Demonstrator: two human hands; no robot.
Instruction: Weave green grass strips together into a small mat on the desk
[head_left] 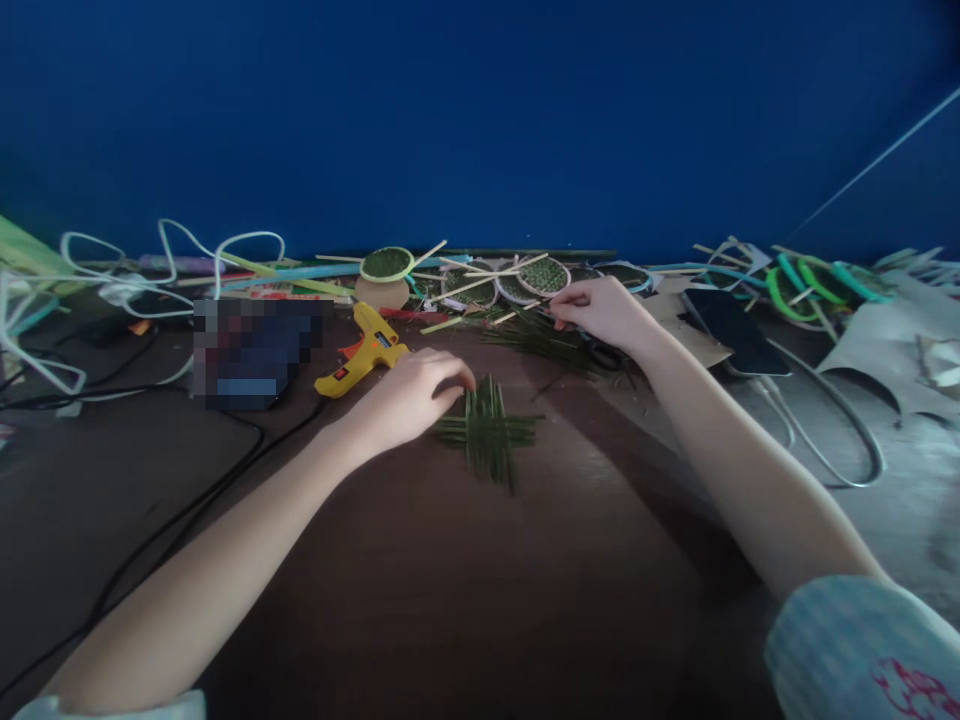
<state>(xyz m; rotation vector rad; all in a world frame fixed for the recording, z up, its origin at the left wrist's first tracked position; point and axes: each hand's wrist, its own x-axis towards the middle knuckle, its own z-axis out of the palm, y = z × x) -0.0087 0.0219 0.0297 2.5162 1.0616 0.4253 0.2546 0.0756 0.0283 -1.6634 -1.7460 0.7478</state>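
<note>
Woven piece (489, 432): lies flat on the dark bench (480, 590), near the middle of the view, between the forearms and a little beyond the bare stretch of surface. Cross-shaped. Made of narrow, dark green, leaf-like strips; one set runs away from the person, the other crosses it from side to side. Strips sit close together at the centre, where the two sets overlap (the over-and-under order is too blurred to read). Free ends project on all four sides and are uneven in length; on the near side, the longest slant slightly toward the right. Colour varies from deep green to a paler green along single strips.

Left hand (424, 395): at the far left corner of the piece, fingers bent, index fingertip by the upper strip ends. Cannot tell whether thumb and finger pinch a strip.

Right hand (604, 312): farther off, over the loose green strips (536, 345), thumb and fingertips drawn close together. Cannot tell whether a strip is between them.

Surroundings: yellow glue gun (361, 350) on its side just beyond the left hand; phone (736, 332) to the right of the right hand; round, green-filled discs (387, 264) with pale rims along the back, among thin sticks.
</note>
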